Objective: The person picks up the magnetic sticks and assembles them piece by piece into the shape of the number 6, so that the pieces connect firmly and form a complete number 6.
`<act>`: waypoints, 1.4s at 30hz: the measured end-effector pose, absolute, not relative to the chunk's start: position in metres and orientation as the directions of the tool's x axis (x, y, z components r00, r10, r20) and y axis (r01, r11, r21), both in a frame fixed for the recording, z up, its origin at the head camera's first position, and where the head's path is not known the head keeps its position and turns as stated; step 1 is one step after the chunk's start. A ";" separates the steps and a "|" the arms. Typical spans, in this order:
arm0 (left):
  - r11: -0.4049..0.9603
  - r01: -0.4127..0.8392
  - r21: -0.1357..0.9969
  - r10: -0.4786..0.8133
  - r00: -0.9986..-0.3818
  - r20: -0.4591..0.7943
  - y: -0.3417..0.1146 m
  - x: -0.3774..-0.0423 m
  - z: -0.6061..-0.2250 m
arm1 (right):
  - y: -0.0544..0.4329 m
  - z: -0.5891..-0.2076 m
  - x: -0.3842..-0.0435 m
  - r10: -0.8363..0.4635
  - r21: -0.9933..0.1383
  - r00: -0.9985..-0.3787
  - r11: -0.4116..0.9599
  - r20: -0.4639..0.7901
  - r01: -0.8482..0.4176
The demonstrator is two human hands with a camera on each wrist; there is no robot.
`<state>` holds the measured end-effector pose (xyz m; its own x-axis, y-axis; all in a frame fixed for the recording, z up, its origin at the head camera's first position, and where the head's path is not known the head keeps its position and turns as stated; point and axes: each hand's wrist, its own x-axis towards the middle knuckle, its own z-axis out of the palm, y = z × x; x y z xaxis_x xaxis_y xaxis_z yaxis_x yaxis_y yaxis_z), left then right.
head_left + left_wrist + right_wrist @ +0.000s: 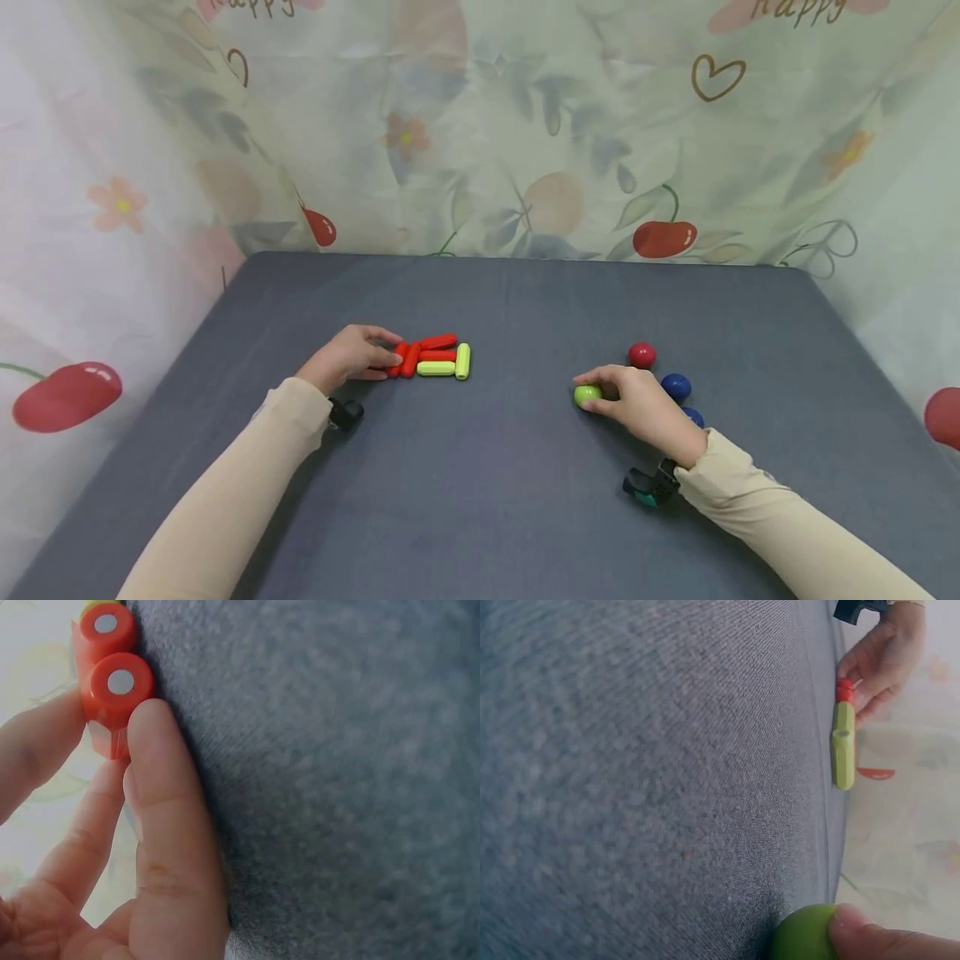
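Note:
My left hand (351, 358) grips the leftmost red stick (105, 712) between thumb and fingers; the end facing the left wrist camera shows a silvery disc. Against it lies another red stick (411, 359), with two more red sticks and two yellow-green sticks (463, 362) grouped to the right. Over on the right side, my right hand (643, 405) pinches a green ball (587, 396). That ball (804, 934) shows only in part in the right wrist view, with the thumb on it.
Beyond my right hand sits a red ball (642, 355). Two blue balls (677, 386) lie to its right, one partly hidden by the hand. Everything rests on a grey cloth-covered table (480, 517), with a patterned curtain (495, 125) behind its far edge.

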<state>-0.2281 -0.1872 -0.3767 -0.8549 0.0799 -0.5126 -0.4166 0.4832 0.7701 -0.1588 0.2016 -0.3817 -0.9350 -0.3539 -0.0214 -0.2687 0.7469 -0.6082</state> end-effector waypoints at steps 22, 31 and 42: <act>0.473 -0.418 0.775 0.049 -0.866 -0.497 -0.196 -0.225 -0.376 | 0.199 -0.386 -0.159 -0.358 -0.601 -0.933 0.751 -0.022 -0.274; 0.505 -0.355 0.787 0.047 -0.899 -0.436 -0.198 -0.223 -0.364 | 0.200 -0.384 -0.161 -0.359 -0.599 -0.933 0.754 -0.030 -0.271; 0.381 -0.172 0.908 0.087 -0.972 -0.220 -0.143 -0.199 -0.325 | 0.201 -0.381 -0.163 -0.363 -0.591 -0.931 0.759 -0.034 -0.274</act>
